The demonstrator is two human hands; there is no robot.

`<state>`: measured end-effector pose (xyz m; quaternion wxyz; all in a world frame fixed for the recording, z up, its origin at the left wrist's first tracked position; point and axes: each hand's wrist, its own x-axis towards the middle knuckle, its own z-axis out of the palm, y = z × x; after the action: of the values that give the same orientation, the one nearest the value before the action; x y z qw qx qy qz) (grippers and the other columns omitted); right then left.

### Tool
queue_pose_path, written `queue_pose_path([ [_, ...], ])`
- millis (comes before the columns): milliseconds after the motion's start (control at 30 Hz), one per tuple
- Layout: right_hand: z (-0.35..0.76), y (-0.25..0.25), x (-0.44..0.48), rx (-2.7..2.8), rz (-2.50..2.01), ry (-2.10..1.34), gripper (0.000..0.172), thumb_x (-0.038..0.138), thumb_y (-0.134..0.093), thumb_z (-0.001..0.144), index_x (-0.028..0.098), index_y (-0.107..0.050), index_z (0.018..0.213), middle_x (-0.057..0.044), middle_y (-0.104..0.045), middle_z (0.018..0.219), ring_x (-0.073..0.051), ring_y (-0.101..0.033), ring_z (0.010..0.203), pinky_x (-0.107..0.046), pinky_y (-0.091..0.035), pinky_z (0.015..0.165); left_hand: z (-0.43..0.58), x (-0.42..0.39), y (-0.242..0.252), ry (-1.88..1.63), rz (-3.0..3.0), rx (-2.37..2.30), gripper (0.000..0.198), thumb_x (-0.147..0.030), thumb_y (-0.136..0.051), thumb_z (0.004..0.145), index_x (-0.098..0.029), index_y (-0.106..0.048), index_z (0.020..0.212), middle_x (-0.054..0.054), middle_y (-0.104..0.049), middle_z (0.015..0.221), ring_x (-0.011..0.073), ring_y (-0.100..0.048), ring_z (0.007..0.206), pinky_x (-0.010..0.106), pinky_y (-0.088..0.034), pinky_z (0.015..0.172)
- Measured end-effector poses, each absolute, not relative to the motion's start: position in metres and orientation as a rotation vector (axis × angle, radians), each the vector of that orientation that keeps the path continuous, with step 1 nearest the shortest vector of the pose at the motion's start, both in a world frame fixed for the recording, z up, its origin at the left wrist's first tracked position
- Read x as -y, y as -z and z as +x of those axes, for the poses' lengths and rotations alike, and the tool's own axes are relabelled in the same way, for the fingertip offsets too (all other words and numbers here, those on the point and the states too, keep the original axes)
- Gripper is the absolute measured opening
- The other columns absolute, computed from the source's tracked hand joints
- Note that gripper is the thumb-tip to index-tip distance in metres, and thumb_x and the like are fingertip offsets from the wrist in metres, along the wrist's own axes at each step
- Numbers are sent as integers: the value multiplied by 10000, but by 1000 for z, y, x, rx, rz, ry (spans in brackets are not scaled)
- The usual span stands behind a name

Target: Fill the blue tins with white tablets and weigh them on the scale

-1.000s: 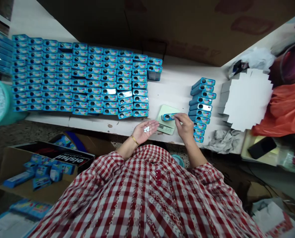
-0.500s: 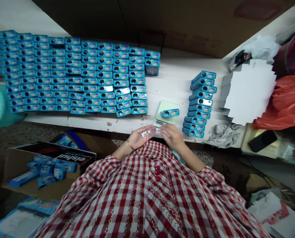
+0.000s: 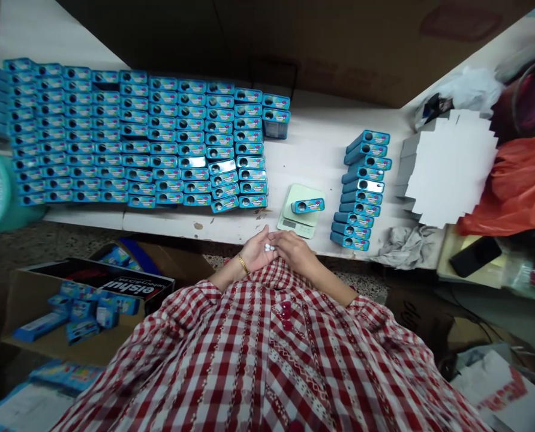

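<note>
My left hand (image 3: 258,251), with a gold bangle at the wrist, is cupped palm up below the table's front edge. Several small white pellets (image 3: 268,247) lie in it. My right hand (image 3: 293,251) rests against the left one, its bent fingertips at the pellets; what they pinch, if anything, is hidden. Just beyond the hands is a pale green digital scale (image 3: 289,227). On its plate lies a blue printed tin (image 3: 308,206) with a dark round spot on top.
Rows of blue tins (image 3: 163,138) fill the table's left side; a shorter column (image 3: 361,198) stands right of the scale. Farther right are white cards (image 3: 451,168) and crumpled cloth (image 3: 405,246). A green tub (image 3: 6,198) is far left, an open carton (image 3: 114,336) below. A large cardboard box (image 3: 231,42) borders the back.
My right hand has moved left and down from the scale's front edge onto my left palm. The left hand's fingers have curled in, and fewer pellets show. The tin on the scale has not moved.
</note>
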<state>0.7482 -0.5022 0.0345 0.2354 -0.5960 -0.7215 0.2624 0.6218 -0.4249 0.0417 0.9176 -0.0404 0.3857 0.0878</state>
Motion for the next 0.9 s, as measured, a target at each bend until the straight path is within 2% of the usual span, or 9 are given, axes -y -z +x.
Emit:
queue_pose_path([
  [200, 774, -38, 486, 1735, -1663, -662, 157, 131, -460, 822, 183, -606, 846, -68, -611, 871, -174, -559, 868, -333, -484, 776, 641, 411, -47, -251, -31, -795, 427, -297, -296, 917, -31, -589, 1077, 132, -675, 853, 163, -630, 811, 289, -459, 820],
  [367, 812, -37, 468, 1568, -1761, -521, 189, 150, -462, 817, 191, -613, 922, -71, -622, 901, -172, -573, 904, -337, -488, 811, 640, 402, -44, -255, -2, -840, 422, -301, -338, 897, -19, -560, 1119, 181, -654, 995, 218, -601, 986, 326, -435, 888],
  [467, 817, -35, 471, 1547, -1823, -485, 204, 171, -454, 834, 203, -619, 949, -72, -629, 961, -176, -579, 935, -356, -492, 840, 634, 401, -45, -272, -6, -852, 411, -296, -344, 893, -36, -556, 1129, 177, -648, 1025, 221, -590, 1017, 327, -430, 900],
  [600, 778, -44, 490, 1726, -1737, -550, 246, 220, -447, 861, 229, -593, 1059, -70, -622, 1024, -192, -564, 979, -369, -491, 861, 626, 408, -43, -272, -35, -844, 416, -326, -330, 897, -68, -562, 1127, 154, -658, 1005, 207, -608, 973, 333, -441, 879],
  [667, 749, -48, 496, 1945, -1681, -622, 273, 219, -451, 858, 235, -574, 1100, -75, -611, 1063, -210, -553, 961, -372, -502, 817, 621, 413, -42, -241, -60, -847, 452, -371, -306, 900, -80, -549, 1148, 156, -645, 1040, 214, -602, 982, 350, -441, 873],
  [733, 728, -50, 498, 2132, -1664, -667, 264, 166, -447, 844, 211, -586, 1064, -85, -609, 1046, -226, -542, 914, -358, -513, 728, 616, 418, -40, -213, -87, -854, 496, -425, -288, 896, -93, -530, 1174, 163, -619, 1102, 233, -582, 1020, 382, -429, 885],
  [800, 719, -48, 496, 2236, -1618, -712, 209, 115, -459, 823, 178, -613, 949, -87, -614, 966, -223, -536, 856, -330, -507, 661, 610, 422, -38, -200, -110, -852, 534, -464, -271, 889, -96, -521, 1184, 172, -599, 1135, 248, -568, 1044, 408, -416, 896],
  [900, 721, -44, 494, 2244, -1540, -760, 133, 127, -489, 820, 165, -616, 800, -73, -616, 871, -202, -537, 804, -310, -503, 678, 603, 425, -35, -178, -125, -842, 563, -473, -235, 894, -77, -536, 1158, 183, -611, 1102, 250, -582, 1018, 409, -427, 876],
])
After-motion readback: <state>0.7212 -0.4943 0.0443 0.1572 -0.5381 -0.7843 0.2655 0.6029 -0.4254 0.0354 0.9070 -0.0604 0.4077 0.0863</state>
